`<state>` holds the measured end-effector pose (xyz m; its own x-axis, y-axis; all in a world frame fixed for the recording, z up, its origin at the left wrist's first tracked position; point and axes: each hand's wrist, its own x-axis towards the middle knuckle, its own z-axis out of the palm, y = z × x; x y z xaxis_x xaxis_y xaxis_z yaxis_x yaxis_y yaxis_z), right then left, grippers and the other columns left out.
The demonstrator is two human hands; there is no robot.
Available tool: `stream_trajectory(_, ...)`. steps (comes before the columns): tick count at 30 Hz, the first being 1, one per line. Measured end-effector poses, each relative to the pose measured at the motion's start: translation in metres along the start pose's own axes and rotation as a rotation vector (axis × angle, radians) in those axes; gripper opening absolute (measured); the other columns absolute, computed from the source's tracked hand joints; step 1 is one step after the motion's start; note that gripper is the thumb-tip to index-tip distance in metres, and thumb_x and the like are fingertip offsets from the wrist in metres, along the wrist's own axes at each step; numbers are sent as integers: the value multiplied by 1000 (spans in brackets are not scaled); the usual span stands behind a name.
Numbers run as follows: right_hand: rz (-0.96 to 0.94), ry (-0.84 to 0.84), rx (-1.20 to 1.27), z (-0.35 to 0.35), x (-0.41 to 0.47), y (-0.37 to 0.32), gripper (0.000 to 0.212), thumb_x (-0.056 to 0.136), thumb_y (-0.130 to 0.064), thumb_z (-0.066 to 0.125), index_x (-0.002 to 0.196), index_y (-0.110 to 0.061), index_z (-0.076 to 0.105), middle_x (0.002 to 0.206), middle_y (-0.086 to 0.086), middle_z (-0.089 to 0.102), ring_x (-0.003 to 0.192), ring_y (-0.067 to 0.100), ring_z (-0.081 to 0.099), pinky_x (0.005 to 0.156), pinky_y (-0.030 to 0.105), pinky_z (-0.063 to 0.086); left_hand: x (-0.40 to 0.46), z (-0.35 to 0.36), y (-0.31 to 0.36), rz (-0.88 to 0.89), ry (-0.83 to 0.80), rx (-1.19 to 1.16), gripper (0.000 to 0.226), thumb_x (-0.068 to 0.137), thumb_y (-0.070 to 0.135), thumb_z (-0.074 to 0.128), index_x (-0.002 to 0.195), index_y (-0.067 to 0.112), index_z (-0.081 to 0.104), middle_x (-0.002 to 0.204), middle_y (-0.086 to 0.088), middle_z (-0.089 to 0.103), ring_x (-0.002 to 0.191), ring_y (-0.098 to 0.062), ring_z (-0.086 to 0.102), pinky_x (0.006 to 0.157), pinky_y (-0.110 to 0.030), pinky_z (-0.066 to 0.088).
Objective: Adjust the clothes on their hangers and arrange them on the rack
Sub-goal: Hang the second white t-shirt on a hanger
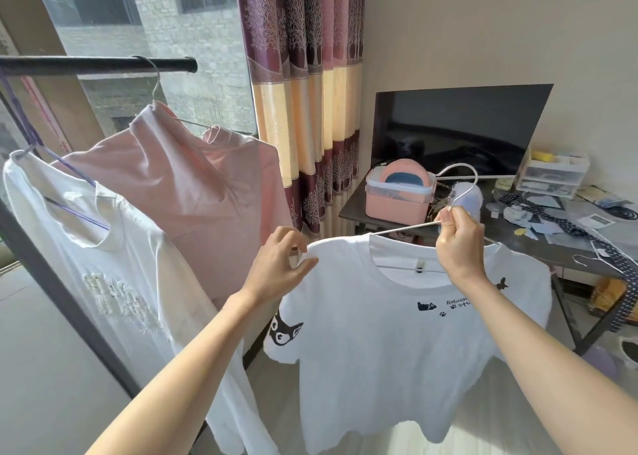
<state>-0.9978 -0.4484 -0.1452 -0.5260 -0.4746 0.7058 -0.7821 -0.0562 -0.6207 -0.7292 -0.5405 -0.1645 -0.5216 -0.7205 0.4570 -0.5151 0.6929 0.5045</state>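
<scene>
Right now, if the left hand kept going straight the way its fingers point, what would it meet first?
The left hand already pinches the white cat-print T-shirt at its shoulder, so that fabric comes first. Past it lies the dark table, though depth is unclear.

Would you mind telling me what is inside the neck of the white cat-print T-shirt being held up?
A white wire hanger runs through the cat-print T-shirt; its bar and a neck label show in the opening. Fabric covers the hanger's ends.
</scene>
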Motion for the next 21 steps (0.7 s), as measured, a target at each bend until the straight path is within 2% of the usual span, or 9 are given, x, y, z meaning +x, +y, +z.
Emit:
stream_trajectory(3,-38,-13,17,4,-4,-4,30,91,-12,38,74,6,56,71,18,59,71,30,48,73,47,40,14,0,14,-43,-73,-18,34,89,44,54,109,18,60,107,3,60,96,-12,57,85,-30,45)
stream_trajectory(5,-69,-8,15,7,-5,-6,29,91,-11,39,74,6,56,72,20,61,71,34,52,72,46,41,22,2,24,-88,-194,-71,23,92,36,53,93,18,67,82,5,65,73,-5,54,71,-25,42)
stream_trajectory(7,-88,-12,5,10,-7,-7,29,90,-11,40,72,5,56,71,19,61,70,35,53,70,44,40,27,5,28,-133,-197,-163,24,92,28,56,80,12,70,64,8,55,58,-1,44,60,-19,35)
stream_trajectory(9,-75,-32,-8,12,-8,-6,30,91,-14,40,72,4,55,71,18,61,70,35,53,68,41,40,29,8,27,-154,-136,-236,17,89,20,62,90,7,72,77,4,62,68,-5,51,64,-16,37)
stream_trajectory(11,-40,-77,-29,13,-10,-5,33,92,-20,40,73,3,54,70,18,60,68,36,53,65,40,40,27,10,23,-139,-73,-184,11,86,17,64,91,10,73,83,6,60,77,-13,55,71,-22,40)
stream_trajectory(14,43,-232,-71,15,-8,-10,32,96,-24,44,77,-1,55,64,12,55,66,35,50,59,37,37,24,9,16,-153,-10,92,19,89,16,58,103,23,69,100,8,63,99,-20,57,86,-34,42)
stream_trajectory(17,55,-422,-61,24,-2,-27,28,94,-26,49,81,-6,63,71,9,62,73,32,54,64,37,41,27,-5,11,-203,-37,388,35,93,25,48,128,28,50,128,1,52,118,-24,45,97,-39,31)
stream_trajectory(19,39,-530,-17,32,1,-44,27,93,-26,51,71,-13,62,65,4,57,71,30,54,66,39,43,31,-22,15,-214,-35,534,42,92,33,46,133,26,43,132,-4,46,121,-28,41,100,-41,29)
stream_trajectory(21,17,-639,22,40,7,-67,36,92,-24,53,56,-19,51,55,0,51,63,25,51,66,38,43,38,-44,21,-177,3,665,42,91,37,47,130,22,47,130,-6,46,120,-29,42,100,-42,29)
